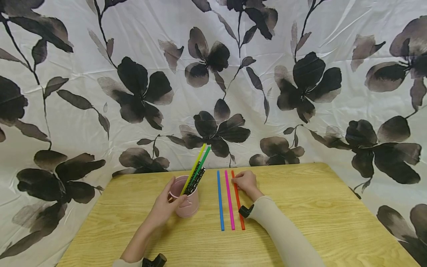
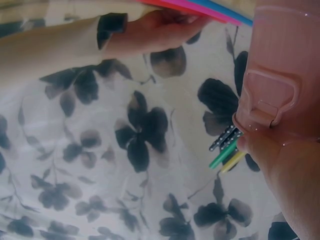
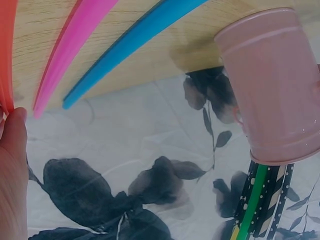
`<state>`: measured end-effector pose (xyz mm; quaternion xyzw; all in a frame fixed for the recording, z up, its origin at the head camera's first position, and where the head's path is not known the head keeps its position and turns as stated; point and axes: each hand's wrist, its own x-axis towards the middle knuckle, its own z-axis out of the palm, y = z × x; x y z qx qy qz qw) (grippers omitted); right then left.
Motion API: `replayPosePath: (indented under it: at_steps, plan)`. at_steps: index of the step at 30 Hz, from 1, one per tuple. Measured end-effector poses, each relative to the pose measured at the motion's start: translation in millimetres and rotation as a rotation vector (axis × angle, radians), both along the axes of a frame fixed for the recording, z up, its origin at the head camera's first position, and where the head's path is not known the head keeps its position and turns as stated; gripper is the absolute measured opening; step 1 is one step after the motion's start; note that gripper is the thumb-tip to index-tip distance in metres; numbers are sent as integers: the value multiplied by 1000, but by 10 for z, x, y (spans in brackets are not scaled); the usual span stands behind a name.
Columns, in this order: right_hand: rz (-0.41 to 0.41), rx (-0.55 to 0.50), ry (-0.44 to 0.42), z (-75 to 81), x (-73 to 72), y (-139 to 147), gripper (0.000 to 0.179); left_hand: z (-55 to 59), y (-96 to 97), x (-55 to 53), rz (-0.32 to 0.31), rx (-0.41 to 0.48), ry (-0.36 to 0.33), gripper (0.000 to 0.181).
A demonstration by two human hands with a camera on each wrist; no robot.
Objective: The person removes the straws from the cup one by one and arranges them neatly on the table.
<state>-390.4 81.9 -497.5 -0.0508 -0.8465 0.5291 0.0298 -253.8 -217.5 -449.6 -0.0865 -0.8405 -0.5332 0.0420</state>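
Note:
My left hand (image 1: 162, 207) grips a pink metal cup (image 1: 189, 210) by its rim, thumb at the near side. Out of the cup lean a yellow straw (image 1: 197, 163), a green straw (image 1: 204, 158) and several black-and-white patterned straws (image 1: 197, 181). To the right, my right hand (image 1: 247, 183) pinches the far end of a red straw (image 1: 237, 198), which lies along the table. Left of it, a magenta straw (image 1: 229, 204) and a blue straw (image 1: 220, 204) lie roughly parallel, untouched. The right wrist view shows the thumb against the red straw (image 3: 6, 60).
The wooden table (image 1: 300, 200) carries everything. Directly behind its far edge hangs a white cloth (image 1: 253, 129) with dark flowers. A small raised handle (image 2: 272, 95) shows on the cup's side in the left wrist view.

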Motion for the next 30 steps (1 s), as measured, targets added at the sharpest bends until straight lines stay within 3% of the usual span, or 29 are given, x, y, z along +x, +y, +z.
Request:
replayPosePath:
  at_steps: [6,11,20,27,30]
  plan:
    - [-6,16,-14,-39,5,15,18,-31,13,19,2,-35,26,80]
    - [-24,18,-19,-29,6,11,18,-47,2,3,-6,-16,5,80]
    - [-20,-62,-40,24,25,2,17,-17,-5,7,-8,-3,-15,81]
    - [-28,-24,4,201,64,-59,18,36,5,35,-8,-5,-6,80]
    - [13,-43,58,342,98,-114,20,113,20,80,-14,5,-14,81]
